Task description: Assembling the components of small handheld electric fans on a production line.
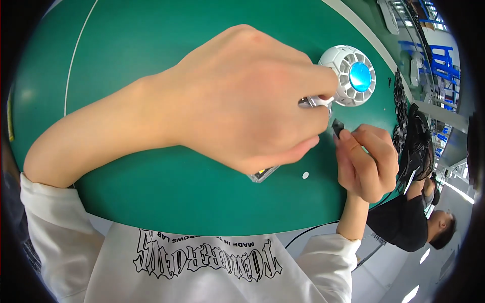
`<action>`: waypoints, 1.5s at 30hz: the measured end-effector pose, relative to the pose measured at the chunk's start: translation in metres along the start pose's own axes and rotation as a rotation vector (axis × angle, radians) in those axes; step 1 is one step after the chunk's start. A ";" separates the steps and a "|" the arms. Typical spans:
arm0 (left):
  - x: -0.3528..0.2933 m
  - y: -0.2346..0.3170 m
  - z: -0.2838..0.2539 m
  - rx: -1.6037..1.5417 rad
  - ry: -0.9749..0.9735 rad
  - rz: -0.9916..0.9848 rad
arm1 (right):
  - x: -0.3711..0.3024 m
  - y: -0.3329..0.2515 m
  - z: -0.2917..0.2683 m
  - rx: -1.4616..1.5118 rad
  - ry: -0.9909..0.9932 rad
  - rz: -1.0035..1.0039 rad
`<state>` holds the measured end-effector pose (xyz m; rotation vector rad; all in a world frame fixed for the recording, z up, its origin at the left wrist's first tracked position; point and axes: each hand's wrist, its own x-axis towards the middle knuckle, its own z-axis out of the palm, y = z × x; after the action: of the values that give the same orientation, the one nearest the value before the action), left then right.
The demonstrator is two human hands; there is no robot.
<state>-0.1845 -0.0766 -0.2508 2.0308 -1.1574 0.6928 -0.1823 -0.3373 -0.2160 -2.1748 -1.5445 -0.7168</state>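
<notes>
My left hand (257, 96) spans the middle of the view, back of the hand up, fingers curled round what looks like a white handheld fan. Its round, slotted head (348, 76) with a shiny blue centre shows beyond the fingers. Most of its body is hidden by the hand; a bit of silvery, clear part (314, 102) shows between the fingers. Beneath the hand's lower edge a clear end with yellow inside (262, 174) peeks out. Closed in a pinch, my right hand (369, 161) holds a small black piece (338, 127) close to my left fingertips.
A small white disc (305, 175) lies on the green table (202, 202) below the hands. Black cables and a black bag (418, 132) are heaped along the right edge. Beyond, a person in a black shirt (401, 222) sits nearby, with blue stools (443, 60) farther off.
</notes>
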 end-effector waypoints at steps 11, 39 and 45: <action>-0.006 0.010 -0.004 -0.050 -0.036 -0.052 | 0.007 -0.016 0.015 -0.006 0.067 0.378; 0.059 -0.023 -0.014 -0.251 -0.299 -0.239 | 0.019 0.005 0.003 0.710 0.076 0.979; 0.017 -0.022 0.009 -0.011 -0.100 -0.023 | 0.037 -0.004 0.025 0.657 -0.130 0.949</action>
<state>-0.1563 -0.0839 -0.2506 2.0865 -1.1897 0.5783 -0.1713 -0.2937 -0.2140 -2.0753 -0.4963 0.2183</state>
